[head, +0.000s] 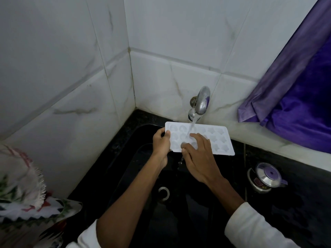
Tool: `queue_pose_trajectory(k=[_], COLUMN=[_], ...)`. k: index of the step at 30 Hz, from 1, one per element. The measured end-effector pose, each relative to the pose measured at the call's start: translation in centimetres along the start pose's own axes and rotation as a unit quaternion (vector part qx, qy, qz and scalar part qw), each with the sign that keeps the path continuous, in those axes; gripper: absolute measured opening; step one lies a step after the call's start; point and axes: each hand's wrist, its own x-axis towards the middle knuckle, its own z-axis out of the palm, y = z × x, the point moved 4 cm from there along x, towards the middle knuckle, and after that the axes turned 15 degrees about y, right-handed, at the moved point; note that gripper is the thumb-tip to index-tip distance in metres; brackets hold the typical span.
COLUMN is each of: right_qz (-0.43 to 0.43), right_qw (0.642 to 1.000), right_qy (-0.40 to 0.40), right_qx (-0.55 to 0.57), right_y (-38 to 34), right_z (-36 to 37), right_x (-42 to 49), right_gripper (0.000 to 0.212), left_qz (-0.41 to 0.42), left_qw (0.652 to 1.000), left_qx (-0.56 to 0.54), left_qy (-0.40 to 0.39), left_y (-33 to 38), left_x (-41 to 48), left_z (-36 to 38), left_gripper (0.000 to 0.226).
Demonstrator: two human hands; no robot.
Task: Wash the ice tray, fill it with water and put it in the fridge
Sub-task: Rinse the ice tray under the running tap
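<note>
A white ice tray [217, 138] with star-shaped and round cups is held flat over the black sink [143, 169], under the metal tap [201, 102]. Water runs from the tap onto the tray's middle and drips off its near edge. My left hand [161, 145] grips the tray's left end, thumb on top. My right hand [198, 156] lies on the tray's upper face with its fingers spread over the cups beside the stream.
A steel lidded pot [265, 178] stands on the black counter to the right of the sink. A purple curtain [295, 97] hangs at the upper right. Patterned cloth [26, 199] lies at the lower left. White tiled walls meet in a corner behind the tap. The sink drain [163, 192] is below.
</note>
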Motion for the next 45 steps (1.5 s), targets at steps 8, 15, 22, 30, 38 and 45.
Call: queue_pose_trajectory(k=[8, 15, 22, 30, 38, 45], right_qz=[0.018, 0.028, 0.086, 0.055, -0.003, 0.005], right_qw=[1.0, 0.997, 0.991, 0.997, 0.998, 0.996], right_qy=[0.008, -0.007, 0.039, 0.012, -0.059, -0.081], right_qx=[0.016, 0.065, 0.094, 0.055, -0.013, -0.032], right_y=[0.1, 0.2, 1.7, 2.6, 2.6, 1.8], right_z=[0.1, 0.0, -1.1, -1.6, 0.2, 0.3], right_x=[-0.1, -0.4, 0.2, 1.4, 1.9, 2.0], right_gripper=[0.041, 0.038, 0.023, 0.024, 0.043, 0.05], left_qz=[-0.014, -0.027, -0.031, -0.046, -0.028, -0.036], left_qw=[1.0, 1.0, 0.998, 0.996, 0.996, 0.996], left_qx=[-0.004, -0.007, -0.003, 0.006, 0.013, -0.008], left_qy=[0.003, -0.01, -0.051, -0.077, -0.088, -0.083], left_y=[-0.5, -1.0, -2.3, -4.3, -4.9, -4.6], left_x=[0.1, 0.0, -1.3, -3.0, -3.8, -3.6], left_z=[-0.1, -0.3, -0.4, -0.2, 0.1, 0.0], left_gripper=[0.025, 0.026, 0.024, 0.025, 0.021, 0.023])
